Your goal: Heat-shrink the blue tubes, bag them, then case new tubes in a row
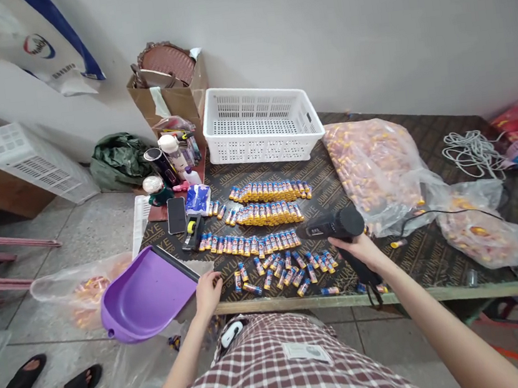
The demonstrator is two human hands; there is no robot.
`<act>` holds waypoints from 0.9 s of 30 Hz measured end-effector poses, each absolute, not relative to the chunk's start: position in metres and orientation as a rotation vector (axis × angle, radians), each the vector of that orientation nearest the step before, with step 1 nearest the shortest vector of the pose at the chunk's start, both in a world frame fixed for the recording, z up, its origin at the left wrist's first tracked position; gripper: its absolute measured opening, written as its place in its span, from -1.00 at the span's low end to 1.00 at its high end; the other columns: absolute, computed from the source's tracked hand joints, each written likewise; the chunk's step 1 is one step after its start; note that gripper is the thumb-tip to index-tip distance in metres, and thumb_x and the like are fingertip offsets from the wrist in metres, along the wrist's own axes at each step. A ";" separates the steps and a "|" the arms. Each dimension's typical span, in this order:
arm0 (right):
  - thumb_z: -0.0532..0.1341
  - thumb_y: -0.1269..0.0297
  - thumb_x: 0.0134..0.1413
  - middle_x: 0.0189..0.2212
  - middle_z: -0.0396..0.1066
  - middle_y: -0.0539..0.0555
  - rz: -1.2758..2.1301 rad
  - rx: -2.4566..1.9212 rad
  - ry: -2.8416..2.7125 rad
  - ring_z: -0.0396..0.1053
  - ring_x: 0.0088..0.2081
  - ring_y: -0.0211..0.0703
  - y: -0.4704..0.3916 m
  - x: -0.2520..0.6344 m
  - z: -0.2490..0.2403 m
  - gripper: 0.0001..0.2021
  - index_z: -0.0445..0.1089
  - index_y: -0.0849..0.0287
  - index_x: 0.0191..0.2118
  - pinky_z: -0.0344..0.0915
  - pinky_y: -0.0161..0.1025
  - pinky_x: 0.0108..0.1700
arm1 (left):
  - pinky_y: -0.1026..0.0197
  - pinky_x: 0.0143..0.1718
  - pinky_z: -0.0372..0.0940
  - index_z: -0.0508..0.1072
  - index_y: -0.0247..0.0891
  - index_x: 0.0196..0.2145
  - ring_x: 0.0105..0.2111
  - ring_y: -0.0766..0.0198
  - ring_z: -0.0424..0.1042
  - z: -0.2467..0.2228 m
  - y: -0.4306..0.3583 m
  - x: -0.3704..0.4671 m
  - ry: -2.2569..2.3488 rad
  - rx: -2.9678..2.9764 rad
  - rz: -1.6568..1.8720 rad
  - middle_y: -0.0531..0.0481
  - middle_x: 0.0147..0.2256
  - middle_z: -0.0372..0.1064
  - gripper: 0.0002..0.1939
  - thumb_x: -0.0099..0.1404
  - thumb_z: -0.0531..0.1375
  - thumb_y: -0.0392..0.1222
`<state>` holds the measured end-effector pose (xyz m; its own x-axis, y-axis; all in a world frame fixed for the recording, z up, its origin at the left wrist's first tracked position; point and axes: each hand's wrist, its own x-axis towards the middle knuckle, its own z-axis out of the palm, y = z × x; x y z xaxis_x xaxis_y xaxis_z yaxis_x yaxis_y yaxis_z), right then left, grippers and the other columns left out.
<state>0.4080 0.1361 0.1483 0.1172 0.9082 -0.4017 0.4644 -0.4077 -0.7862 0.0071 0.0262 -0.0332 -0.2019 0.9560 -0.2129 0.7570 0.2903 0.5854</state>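
Observation:
My left hand (208,291) is at the table's front left, its fingers curled together by the corner of a purple dustpan (146,296) with a black lip. What those fingers hold, if anything, is hidden. My right hand (358,250) is closed round the handle of a black hair dryer (333,225), whose nozzle points left over the table. Between my hands, small blue-and-orange capped tubes (287,269) lie scattered. Behind them, more such tubes stand side by side in a curved row (251,244), with two stacked rows (268,213) farther back.
A white plastic basket (263,149) stands at the back. Large clear bags of tubes (373,167) lie right, near a coiled cable (468,152). A phone (176,215), a tape dispenser (192,232) and bottles (171,151) are left. Another person's sandalled feet (82,386) show lower left.

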 end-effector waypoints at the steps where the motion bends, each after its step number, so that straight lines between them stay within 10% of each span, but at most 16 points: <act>1: 0.36 0.10 -0.31 -0.49 0.48 0.08 1.250 -1.905 -1.338 0.39 -0.44 -0.10 0.132 0.404 0.146 -0.63 0.46 0.23 -0.34 0.36 -0.19 -0.38 | 0.01 -0.03 0.22 0.48 -0.25 -0.26 -0.07 0.08 0.33 -0.032 0.030 0.011 2.009 1.566 0.460 -0.16 -0.11 0.39 -0.74 0.16 0.04 -0.21; 9: 0.32 0.00 -0.28 -0.58 0.45 0.09 1.206 -1.980 -0.980 0.37 -0.57 -0.11 0.100 0.406 0.141 -0.65 0.41 0.21 -0.47 0.29 -0.22 -0.56 | 0.15 0.05 0.15 0.43 -0.24 -0.15 -0.02 0.21 0.30 -0.030 0.116 0.134 1.405 2.126 0.322 -0.12 -0.07 0.38 -0.63 0.15 0.00 -0.44; 14: 0.33 0.01 -0.27 -0.55 0.47 0.11 1.145 -2.009 -0.664 0.37 -0.62 -0.10 0.077 0.447 0.145 -0.67 0.41 0.20 -0.46 0.28 -0.21 -0.63 | -0.03 0.19 -0.09 0.16 -0.13 0.13 0.22 0.11 -0.06 -0.050 0.176 0.221 1.115 2.291 0.245 -0.07 0.23 -0.02 -0.50 0.22 0.05 -0.22; 27: 0.35 0.02 -0.29 -0.54 0.47 0.12 1.235 -2.010 -0.619 0.38 -0.61 -0.11 0.060 0.473 0.114 -0.66 0.41 0.22 -0.47 0.32 -0.23 -0.63 | -0.23 0.18 -0.24 0.23 -0.19 0.06 0.21 -0.01 -0.08 -0.044 0.129 0.225 1.433 2.236 0.290 -0.19 0.20 0.00 -0.60 0.28 -0.03 -0.17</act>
<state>0.4725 0.0604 0.1136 0.4342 0.6960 -0.5719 0.0412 -0.6496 -0.7592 0.2246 0.1293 -0.0443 0.4334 0.8984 -0.0710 0.8001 -0.3473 0.4890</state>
